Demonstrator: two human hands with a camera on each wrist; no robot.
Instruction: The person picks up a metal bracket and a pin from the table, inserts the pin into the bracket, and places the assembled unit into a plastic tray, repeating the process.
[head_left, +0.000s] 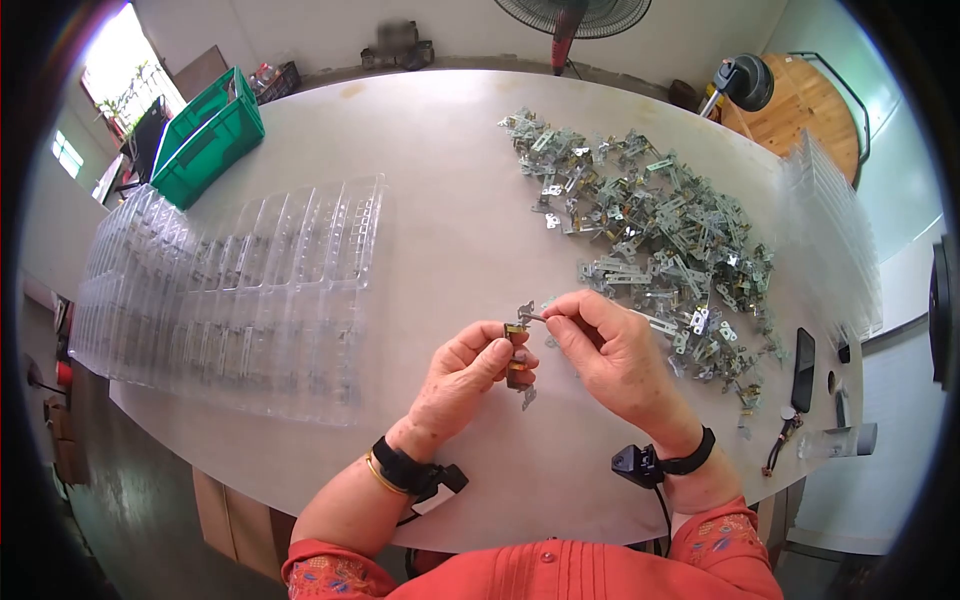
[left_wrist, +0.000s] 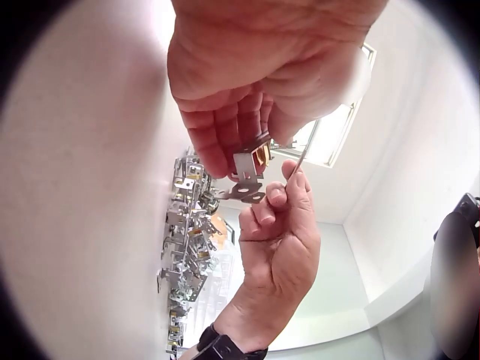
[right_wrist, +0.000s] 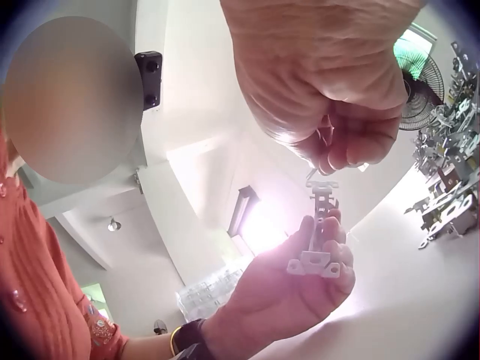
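In the head view my left hand [head_left: 462, 372] grips a metal bracket assembly [head_left: 516, 376] with brass-coloured strips, upright between thumb and fingers. Flat holed tabs stick out at its two ends; the lower one [right_wrist: 315, 265] faces the right wrist camera. Just to the right, my right hand [head_left: 617, 362] pinches a thin metal rod [left_wrist: 305, 146] between thumb and index finger. The rod's tip meets the bracket's upper end in the head view. Part of the bracket's body is hidden behind the left fingers.
A large pile of similar metal brackets [head_left: 670, 225] spreads over the right of the table [head_left: 440, 250]. Clear plastic trays [head_left: 270, 290] lie at left, with a green crate [head_left: 210, 135] behind. More trays [head_left: 830, 230], a phone [head_left: 804, 370] and a bottle [head_left: 835, 442] are at right.
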